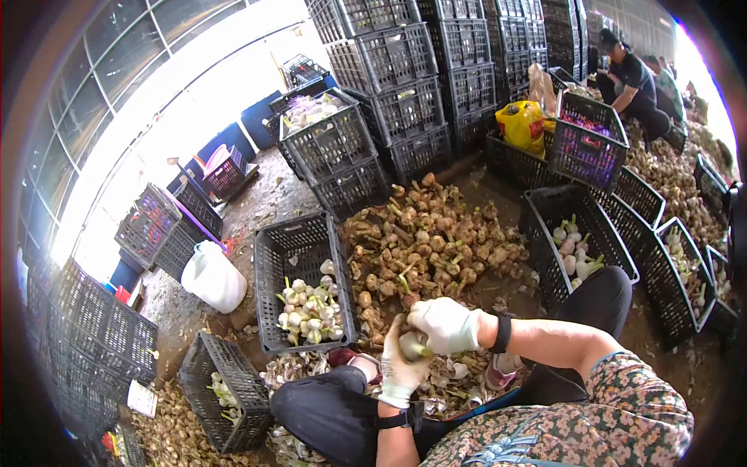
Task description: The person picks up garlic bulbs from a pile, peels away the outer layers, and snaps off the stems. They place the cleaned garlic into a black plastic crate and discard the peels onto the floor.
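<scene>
Pale garlic bulb, held over my lap between both white-gloved hands. My left hand cups the bulb from below with fingers wrapped round it; my right hand closes over its top, fingers curled on the upper end. Neither hand is spread wide. The step in hand appears to be cleaning this one bulb, with the loose outer skin and the stalk end coming off; the grip hides the bulb's exact condition.

Below the hands, a litter of papery skins and trimmings lies on the floor between my shoes. Ahead, a brown heap of uncleaned garlic lies on the dirt floor. To its left stands a black plastic lattice crate holding cleaned white bulbs with green stalks; to its right stands a second black crate with a few white bulbs.

As I judge it, the next move calls for a firm hold from the left hand while the right strips what remains, then a short reach to one of the crates. Beyond the left crate sits a white plastic jug; other people work at the far right.
</scene>
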Motion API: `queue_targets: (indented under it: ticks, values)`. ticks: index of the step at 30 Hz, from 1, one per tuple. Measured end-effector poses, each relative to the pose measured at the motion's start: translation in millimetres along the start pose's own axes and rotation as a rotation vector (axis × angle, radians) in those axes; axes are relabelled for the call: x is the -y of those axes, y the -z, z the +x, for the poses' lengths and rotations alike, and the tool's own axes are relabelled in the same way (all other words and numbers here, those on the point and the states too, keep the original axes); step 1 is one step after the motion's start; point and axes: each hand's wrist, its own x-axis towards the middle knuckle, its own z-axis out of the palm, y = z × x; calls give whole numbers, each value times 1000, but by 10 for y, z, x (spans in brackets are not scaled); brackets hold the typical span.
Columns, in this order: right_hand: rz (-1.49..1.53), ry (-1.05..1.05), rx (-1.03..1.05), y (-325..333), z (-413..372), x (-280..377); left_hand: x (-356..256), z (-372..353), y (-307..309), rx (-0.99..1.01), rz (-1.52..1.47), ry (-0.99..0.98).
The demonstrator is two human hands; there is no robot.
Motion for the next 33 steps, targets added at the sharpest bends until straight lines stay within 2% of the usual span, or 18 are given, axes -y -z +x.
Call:
queue_targets:
  ticks: [2, 3, 6, 9, 12, 14, 17, 18, 20, 22, 23, 25, 26, 28, 29, 30, 32, 33]
  values:
    - [129, -225, -53, -127, 15, -151, -143, 39, -37, -282, -410, 91]
    - [170, -269, -114, -163, -3, -151, -34, 110, -1, -364, -226, 11]
    - [329, -440, -181, -310, -60, -62, 76, 70, -80, -522, -684, 256]
    - [343, -376, -221, -520, -98, -50, 246, 83, -108, -586, -662, 290]
    - [298, -418, -257, -576, -92, -206, 80, 82, -58, -565, -672, 365]
    - [236, -536, -256, -572, -89, -405, 261, 103, -83, -547, -706, 227]
    - [134, -668, -287, -583, -217, -694, 173, 161, -18, -493, -1314, 355]
    - [86, -682, -277, -623, -307, -815, 167, 183, -29, -491, -1312, 363]
    - [144, -749, -181, -884, -472, -1141, 162, 242, -53, -365, -1547, 135]
    - [659, -815, -222, -898, -512, -1044, 366, 258, -94, -393, -1572, 178]
    - [1229, -1020, -153, -892, -473, -954, 440, 260, -123, -421, -1550, 214]
    - [1921, -916, -162, -1188, -515, -940, 377, 289, -174, -432, -1433, 257]
    - [2145, -892, -179, -1256, -419, -841, 996, 238, -92, -265, -1346, 462]
    - [1787, -554, -187, -1445, -331, -806, 617, 262, -337, -220, -540, 261]
    - [2324, -890, -287, -1397, -358, -861, 530, 244, -345, -214, -552, 385]
    - [2243, -1055, -587, -1547, -281, -1045, 502, 239, -350, -204, -563, 513]
    - [2588, -914, -734, -778, -293, -1052, 655, 223, -382, -375, -569, 451]
    - [2585, -485, -735, -730, -488, -1343, 506, 219, -330, -413, -770, 493]
